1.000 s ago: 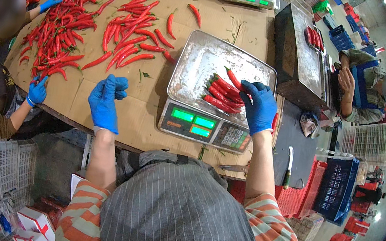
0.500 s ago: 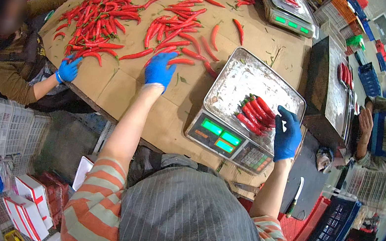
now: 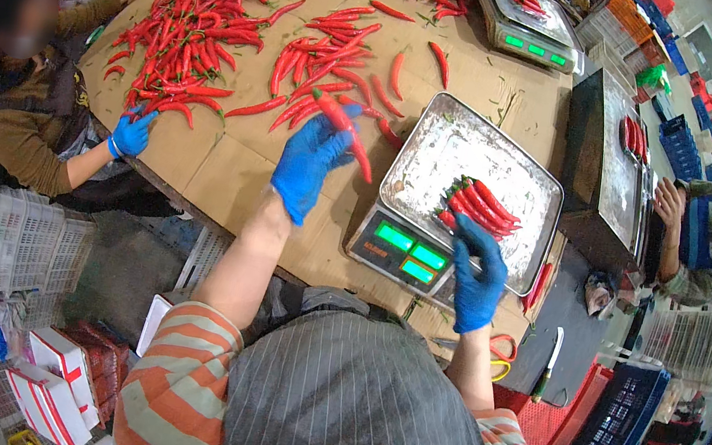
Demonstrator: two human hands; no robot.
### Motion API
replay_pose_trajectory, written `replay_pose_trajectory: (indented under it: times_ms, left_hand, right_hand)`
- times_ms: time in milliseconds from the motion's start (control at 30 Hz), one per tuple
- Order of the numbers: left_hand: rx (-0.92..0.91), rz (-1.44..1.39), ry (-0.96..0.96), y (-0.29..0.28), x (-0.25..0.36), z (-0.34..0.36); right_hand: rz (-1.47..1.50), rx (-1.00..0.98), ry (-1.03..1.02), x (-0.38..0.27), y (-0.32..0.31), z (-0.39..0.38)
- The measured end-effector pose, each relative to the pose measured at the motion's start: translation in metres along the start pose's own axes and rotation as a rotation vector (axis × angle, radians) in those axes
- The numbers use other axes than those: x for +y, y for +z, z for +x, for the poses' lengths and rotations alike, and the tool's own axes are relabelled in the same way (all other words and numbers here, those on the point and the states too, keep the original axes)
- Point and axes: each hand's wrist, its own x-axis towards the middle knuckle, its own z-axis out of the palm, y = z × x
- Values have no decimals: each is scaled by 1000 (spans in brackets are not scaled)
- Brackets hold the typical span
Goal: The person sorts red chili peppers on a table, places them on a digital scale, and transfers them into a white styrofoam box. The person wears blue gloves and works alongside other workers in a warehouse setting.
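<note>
A single red chili pepper (image 3: 343, 136) is gripped in my blue-gloved left hand (image 3: 304, 169), raised over the cardboard-covered table (image 3: 217, 167) left of the scale. My right hand (image 3: 478, 282), also blue-gloved, is over the near edge of the metal weighing pan (image 3: 439, 157). Its fingers are apart, with the tips at the stem end of a small bundle of red chilies (image 3: 483, 206) on the pan; whether they touch it is hard to tell. The digital scale (image 3: 398, 252) has its green displays lit. Beyond my left hand lie loose chilies (image 3: 331, 53).
At left, a co-worker's gloved hands (image 3: 130, 133) are by a large chili heap (image 3: 190, 41). Another scale (image 3: 532, 28) stands at the far right. A knife (image 3: 548, 366) and red-and-yellow-handled scissors (image 3: 502, 355) lie near my right arm. One chili (image 3: 538, 287) is beside the scale.
My left hand has lifted a chili off the table and come nearer. My right hand has shifted left to the chilies' stem ends. The co-worker's far hand has moved back, holding a chili.
</note>
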Motion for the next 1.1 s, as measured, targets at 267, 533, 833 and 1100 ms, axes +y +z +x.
replay_pose_trajectory:
  times_ms: [267,533,833,1100]
  left_hand:
    - [42,11,22,17,-9,-61]
    - [-16,-67,245,24,4,-67]
    - [-22,92,197,34,-20,-72]
    - [-109,227,46,30,-43,-64]
  right_hand:
    - [486,-189,107,-44,64,2]
    - [700,-203,452,-38,48,4]
    - [-431,-24,-435,-38,41,0]
    - [-558,-105,-344,-28,27,-9]
